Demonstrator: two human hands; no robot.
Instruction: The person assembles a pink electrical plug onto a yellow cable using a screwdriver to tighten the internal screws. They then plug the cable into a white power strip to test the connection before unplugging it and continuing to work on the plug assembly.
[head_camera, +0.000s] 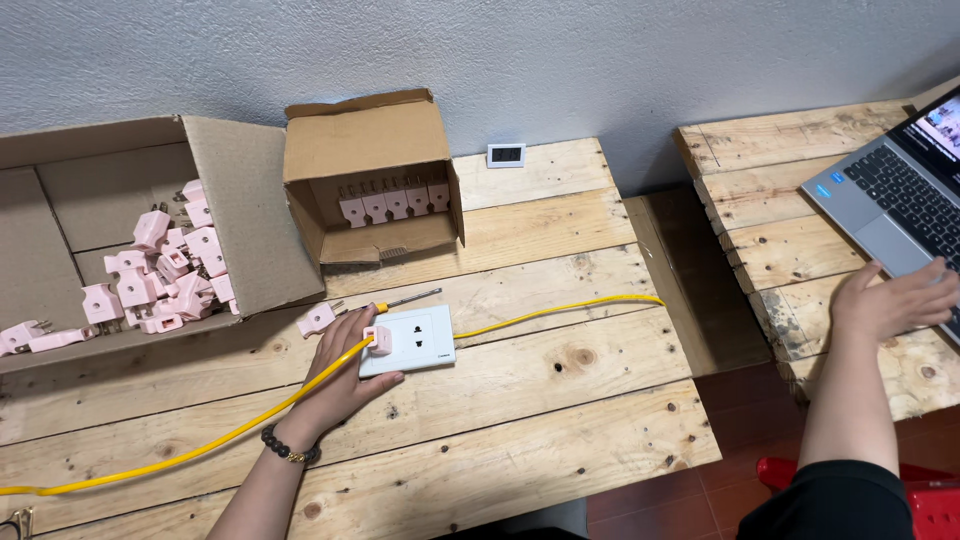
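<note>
Plug pink, seated in white socket plate, desk centre. My left grip pinching plug; right grip spread flat at laptop, 3 o'clock. Five plugs racked in small box at 12; heap left in big box at 10.

Wall: a grey, rough-plastered wall ran along the far side, beyond both hands.
Desk: a desk of pale, knotty wooden planks lay under the left hand.
Second desk: a like plank desk stood under the right hand, apart from the first.
Gap: a dark wooden board bridged the space between the hands.
Floor: reddish-brown tiles showed below, nearer than the hands.
Light: even and soft, with faint shadows.
</note>
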